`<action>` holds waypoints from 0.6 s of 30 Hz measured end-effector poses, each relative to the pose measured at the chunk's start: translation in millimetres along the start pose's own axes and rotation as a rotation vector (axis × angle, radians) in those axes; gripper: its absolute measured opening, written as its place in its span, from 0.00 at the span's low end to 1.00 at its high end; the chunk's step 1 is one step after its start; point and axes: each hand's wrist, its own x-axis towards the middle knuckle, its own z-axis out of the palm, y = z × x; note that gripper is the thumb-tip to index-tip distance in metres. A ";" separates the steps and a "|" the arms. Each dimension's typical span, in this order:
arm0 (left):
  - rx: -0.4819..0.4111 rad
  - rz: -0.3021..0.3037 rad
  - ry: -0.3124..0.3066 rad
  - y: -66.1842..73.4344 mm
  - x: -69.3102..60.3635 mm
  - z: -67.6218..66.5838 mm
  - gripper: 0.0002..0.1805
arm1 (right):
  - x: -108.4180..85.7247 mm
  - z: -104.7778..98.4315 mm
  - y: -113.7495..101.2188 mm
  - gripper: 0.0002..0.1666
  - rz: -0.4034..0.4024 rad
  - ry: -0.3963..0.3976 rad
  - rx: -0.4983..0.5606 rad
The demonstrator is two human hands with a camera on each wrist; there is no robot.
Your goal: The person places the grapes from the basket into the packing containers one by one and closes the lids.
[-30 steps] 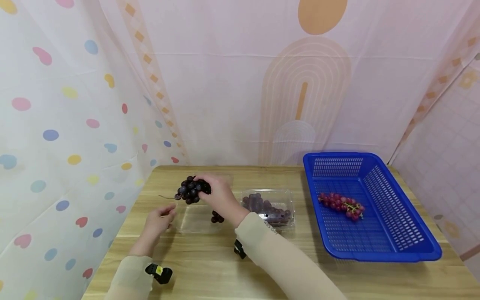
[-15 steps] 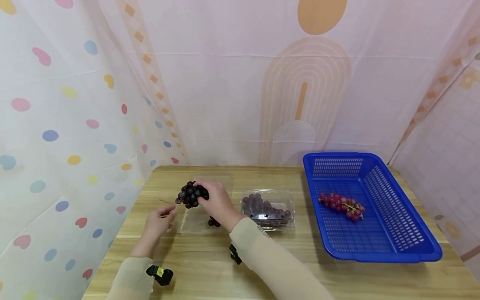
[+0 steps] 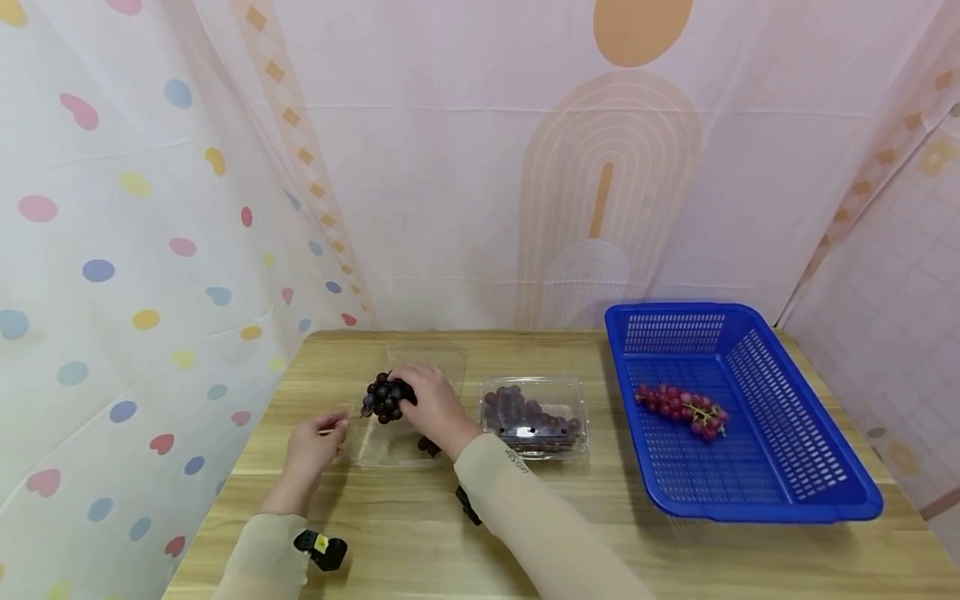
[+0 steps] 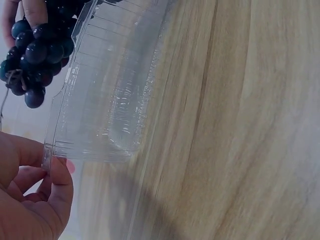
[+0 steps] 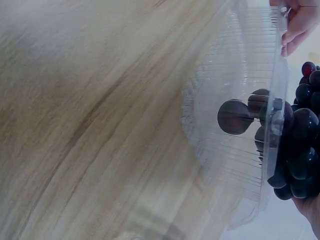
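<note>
My right hand (image 3: 431, 407) grips a bunch of dark purple grapes (image 3: 384, 398) from above, over an open clear plastic clamshell box (image 3: 378, 450). A thin stem sticks out at the bunch's left end. Part of the bunch hangs low below my right hand, and several grapes (image 5: 235, 117) show through the box wall in the right wrist view. At the box's left corner, my left hand (image 3: 313, 447) pinches the rim (image 4: 47, 157) between thumb and fingers. My right palm is hidden behind the grapes in the right wrist view.
Right of the open box stands a closed clear clamshell box (image 3: 532, 419) with dark grapes inside. Farther right is a blue perforated basket (image 3: 757, 508) holding a bunch of red grapes (image 3: 682, 408). Everything stands on a wooden table (image 3: 405, 533) before a patterned curtain (image 3: 450, 167).
My right hand has lowered the dark grapes a little, slightly rightward and nearer to me, over the open box. My left hand has hardly moved at the box's corner.
</note>
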 end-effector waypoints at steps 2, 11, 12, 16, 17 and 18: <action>-0.007 -0.005 0.011 -0.6 -0.2 0.3 0.19 | 0.1 0.9 -0.1 0.22 -0.003 -0.007 -0.013; -0.027 -0.016 0.007 -0.2 -2.6 0.5 0.19 | -3.4 5.4 -0.5 0.22 0.014 -0.079 -0.069; -0.027 -0.019 0.008 0.0 -2.8 0.5 0.19 | -3.5 6.7 0.0 0.22 0.009 -0.083 -0.080; -0.031 -0.025 0.019 0.8 -3.4 1.0 0.19 | -4.4 11.6 1.3 0.23 -0.001 -0.102 -0.107; -0.031 -0.030 0.021 1.1 -3.9 1.2 0.19 | -4.7 12.4 1.7 0.23 0.000 -0.106 -0.106; -0.030 -0.030 0.021 1.2 -4.1 1.3 0.19 | -5.1 12.8 1.8 0.23 0.004 -0.107 -0.102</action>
